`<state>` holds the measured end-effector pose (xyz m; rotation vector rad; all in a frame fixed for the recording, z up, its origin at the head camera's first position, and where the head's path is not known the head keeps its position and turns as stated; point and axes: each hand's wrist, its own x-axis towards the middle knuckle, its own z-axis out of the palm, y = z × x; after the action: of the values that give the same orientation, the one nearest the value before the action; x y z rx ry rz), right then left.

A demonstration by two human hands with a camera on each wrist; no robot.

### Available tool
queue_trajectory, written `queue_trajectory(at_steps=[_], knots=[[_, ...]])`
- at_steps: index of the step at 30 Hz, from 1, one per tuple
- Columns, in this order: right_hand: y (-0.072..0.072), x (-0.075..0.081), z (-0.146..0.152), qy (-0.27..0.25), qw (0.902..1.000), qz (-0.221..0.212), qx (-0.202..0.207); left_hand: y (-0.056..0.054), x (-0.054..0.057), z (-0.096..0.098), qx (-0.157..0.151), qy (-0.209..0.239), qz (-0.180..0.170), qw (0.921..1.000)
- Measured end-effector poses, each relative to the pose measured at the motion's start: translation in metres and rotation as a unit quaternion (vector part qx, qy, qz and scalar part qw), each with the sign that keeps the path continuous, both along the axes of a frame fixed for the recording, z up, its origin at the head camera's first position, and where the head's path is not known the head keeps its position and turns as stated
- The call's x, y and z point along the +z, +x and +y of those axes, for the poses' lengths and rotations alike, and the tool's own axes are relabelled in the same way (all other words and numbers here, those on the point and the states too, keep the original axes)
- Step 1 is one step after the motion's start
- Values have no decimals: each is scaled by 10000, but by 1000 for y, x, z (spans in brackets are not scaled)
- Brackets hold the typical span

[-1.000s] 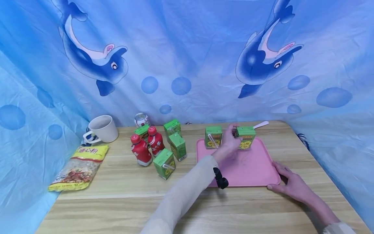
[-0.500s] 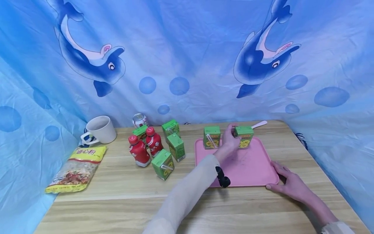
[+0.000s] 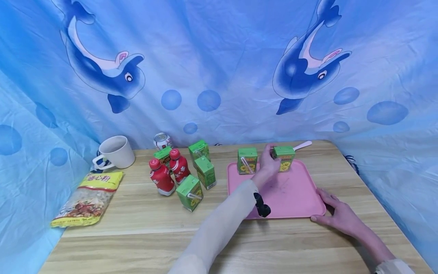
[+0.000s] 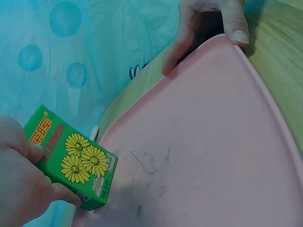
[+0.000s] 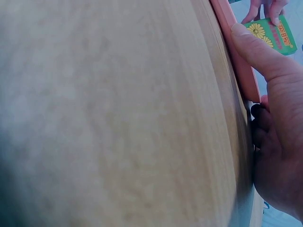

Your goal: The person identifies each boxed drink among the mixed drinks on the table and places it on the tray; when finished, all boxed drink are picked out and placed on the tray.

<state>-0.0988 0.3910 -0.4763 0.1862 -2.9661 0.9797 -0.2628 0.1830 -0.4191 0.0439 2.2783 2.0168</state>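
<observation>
My left hand (image 3: 269,164) grips a green drink carton (image 3: 284,159) with yellow flowers on its front, at the back right of the pink tray (image 3: 280,198). In the left wrist view, thumb and fingers hold the carton (image 4: 78,161) by its sides; its bottom is close to the tray, and I cannot tell whether it touches. A second green carton (image 3: 247,161), with a straw on its front, stands upright at the tray's back left. My right hand (image 3: 342,217) holds the tray's near right corner, thumb on the front edge and fingers along the right side.
Left of the tray stand several green cartons (image 3: 190,193), two red bottles (image 3: 162,178) and a can (image 3: 162,141). Farther left are a white mug (image 3: 118,152) and a yellow-ended food bag (image 3: 88,199). A pale handle (image 3: 303,145) shows behind the held carton.
The held carton has shifted slightly toward the back of the tray, still in my left hand. My right hand stays at the tray corner. The head view has drifted a little.
</observation>
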Motion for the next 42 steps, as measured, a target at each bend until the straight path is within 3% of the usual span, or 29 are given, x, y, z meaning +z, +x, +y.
queue_trajectory(at_steps=[8, 16, 21, 31, 34, 37, 42], knots=[[-1, -1, 1, 3, 10000, 5, -5, 0, -1, -1, -74, -321, 120, 9994], [-1, -1, -1, 8, 10000, -87, -17, 10, 2, 0, -41, -951, 401, 9947], [-2, 0, -1, 36, 9999, -124, -44, 21, 6, 3, 130, -1241, 671, 9899], [0, -1, 1, -59, 9999, 77, 48, 52, 17, 2, 433, -1249, 1211, 9838], [0, -1, 0, -60, 9999, 75, 47, 62, 23, -4, 334, -1117, 1508, 9817], [0, -1, -1, -53, 10000, -27, 26, 73, 30, -19, 46, -782, 1927, 9781], [1, -1, 0, -16, 10000, -82, 20, 87, 43, -53, -227, -443, 2830, 9578]])
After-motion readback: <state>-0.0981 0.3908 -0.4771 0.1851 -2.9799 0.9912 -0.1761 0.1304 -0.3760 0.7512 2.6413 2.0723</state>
